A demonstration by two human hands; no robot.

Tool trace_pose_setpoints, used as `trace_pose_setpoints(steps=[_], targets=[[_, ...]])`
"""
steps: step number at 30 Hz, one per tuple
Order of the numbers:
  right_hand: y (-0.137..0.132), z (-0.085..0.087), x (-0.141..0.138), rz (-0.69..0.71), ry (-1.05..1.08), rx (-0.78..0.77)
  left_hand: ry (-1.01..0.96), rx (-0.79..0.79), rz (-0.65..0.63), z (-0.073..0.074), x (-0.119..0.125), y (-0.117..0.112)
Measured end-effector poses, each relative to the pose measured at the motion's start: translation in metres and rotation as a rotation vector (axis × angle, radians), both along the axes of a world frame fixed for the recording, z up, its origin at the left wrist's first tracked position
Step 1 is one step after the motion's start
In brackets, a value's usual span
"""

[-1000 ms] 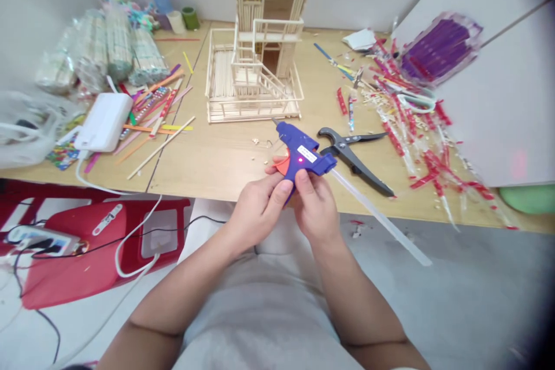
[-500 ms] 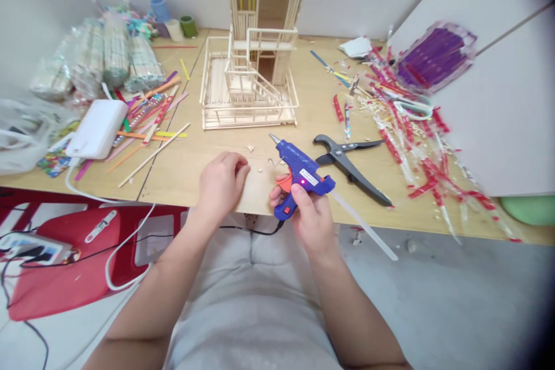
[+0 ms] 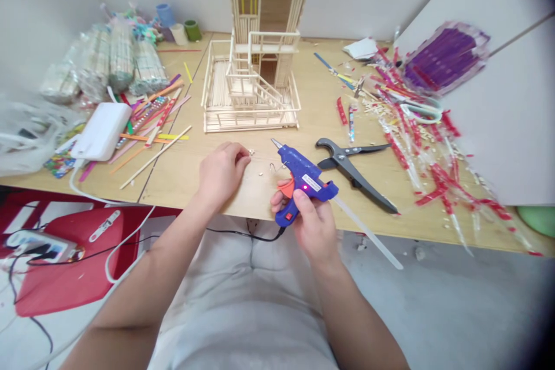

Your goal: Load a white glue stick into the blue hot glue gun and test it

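Observation:
My right hand [image 3: 316,219] is wrapped round a blue hot glue gun [image 3: 301,176] with an orange trigger and a lit pink light. Its nozzle points up and left, and a clear glue stick [image 3: 368,234] juts from the back. On the table to the left rests my left hand [image 3: 223,176], fingers curled together beside some small wood bits [image 3: 251,152]; whatever is between the fingertips is hidden. Beyond both hands stands a model house [image 3: 264,69] of thin wooden sticks, with a railed deck, stairs and a balcony.
Black-handled cutters [image 3: 353,176] lie right of the glue gun. Red and clear wrappers [image 3: 437,179] and a purple stick pack [image 3: 448,60] spread over the right side. At left are a white power bank [image 3: 102,130], coloured sticks [image 3: 151,121] and bagged stick bundles [image 3: 121,58]. A red stool [image 3: 65,266] stands below.
My left hand has moved slightly forward to the small wood bits. My right hand keeps its hold on the glue gun, and the whole view has shifted a little.

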State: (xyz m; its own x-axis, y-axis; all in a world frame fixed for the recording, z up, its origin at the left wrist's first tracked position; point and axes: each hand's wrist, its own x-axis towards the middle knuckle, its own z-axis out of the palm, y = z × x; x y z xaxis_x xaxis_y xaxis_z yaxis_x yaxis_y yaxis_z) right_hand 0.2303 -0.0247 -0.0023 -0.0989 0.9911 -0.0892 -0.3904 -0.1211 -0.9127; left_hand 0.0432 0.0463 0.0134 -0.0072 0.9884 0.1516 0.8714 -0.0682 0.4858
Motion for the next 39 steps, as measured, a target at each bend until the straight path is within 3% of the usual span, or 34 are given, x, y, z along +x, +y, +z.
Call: trace_pose_setpoints(steps=[10, 22, 39], targets=[[0.0009, -0.0017, -0.0004, 0.008, 0.019, -0.005, 0.043, 0.007, 0.019, -0.0041, -0.0009, 0.0062], [-0.0001, -0.0063, 0.0026, 0.014, -0.022, -0.011, -0.063, 0.054, -0.026, -0.0066, -0.0096, 0.0047], [-0.0010, -0.0038, 0.0023, 0.026, 0.024, -0.032, -0.100, 0.048, 0.017, -0.0081, -0.0077, 0.0063]])
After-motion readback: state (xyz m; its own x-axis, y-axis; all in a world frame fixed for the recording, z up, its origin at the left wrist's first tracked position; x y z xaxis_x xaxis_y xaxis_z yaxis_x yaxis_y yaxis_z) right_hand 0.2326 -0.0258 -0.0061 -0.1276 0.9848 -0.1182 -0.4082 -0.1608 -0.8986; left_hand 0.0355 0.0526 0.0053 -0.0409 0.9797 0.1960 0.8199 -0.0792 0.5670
